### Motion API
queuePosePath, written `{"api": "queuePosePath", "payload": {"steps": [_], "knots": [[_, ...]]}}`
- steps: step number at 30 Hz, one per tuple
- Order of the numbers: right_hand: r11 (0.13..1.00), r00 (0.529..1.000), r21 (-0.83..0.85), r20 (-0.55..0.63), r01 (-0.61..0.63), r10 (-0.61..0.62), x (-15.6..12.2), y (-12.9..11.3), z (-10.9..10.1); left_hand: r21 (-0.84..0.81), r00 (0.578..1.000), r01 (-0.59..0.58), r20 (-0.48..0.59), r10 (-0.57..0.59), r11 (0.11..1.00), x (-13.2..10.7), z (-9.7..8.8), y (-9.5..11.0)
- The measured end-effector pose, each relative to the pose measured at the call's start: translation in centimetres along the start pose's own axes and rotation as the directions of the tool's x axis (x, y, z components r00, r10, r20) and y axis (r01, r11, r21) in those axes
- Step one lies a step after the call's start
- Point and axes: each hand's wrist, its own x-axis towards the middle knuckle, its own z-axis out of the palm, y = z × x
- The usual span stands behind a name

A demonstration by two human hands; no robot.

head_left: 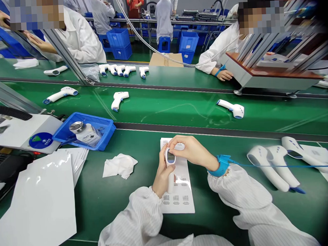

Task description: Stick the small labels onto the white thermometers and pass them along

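A white infrared thermometer (171,173) stands in my left hand (161,179), whose fingers wrap its body below the small grey screen (171,157). Over the thermometer's top end bends my right hand (191,149), with thumb and fingertips pinched together at the screen's edge. Whatever lies between those fingertips is too small or hidden to tell. Under both hands is a white sheet of printed labels (181,204) on the green table. A blue wrist strap (220,166) with a cord circles my right wrist.
Several more thermometers (267,167) lie at right. A crumpled white tissue (119,166), a blue tray (103,140) holding a metal-topped bottle (85,133), and white sheets (47,200) are at left. Beyond, thermometers rest on a green belt (166,108); co-workers sit across it.
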Motion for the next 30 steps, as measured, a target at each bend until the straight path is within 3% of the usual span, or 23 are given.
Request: {"api": "queuePosePath", "payload": {"steps": [6,30], "knots": [[1.0,1.0,0.001,-0.006,0.004,-0.004,0.03,0.09,0.11,-0.009,0.998,0.047,-0.04,-0.047,0.999,0.26,0.01,-0.29],[1.0,0.998,0.013,-0.058,-0.014,0.014,-0.07,0.69,0.85,-0.013,0.999,0.028,-0.046,-0.029,1.0,0.23,0.02,-0.4]]}}
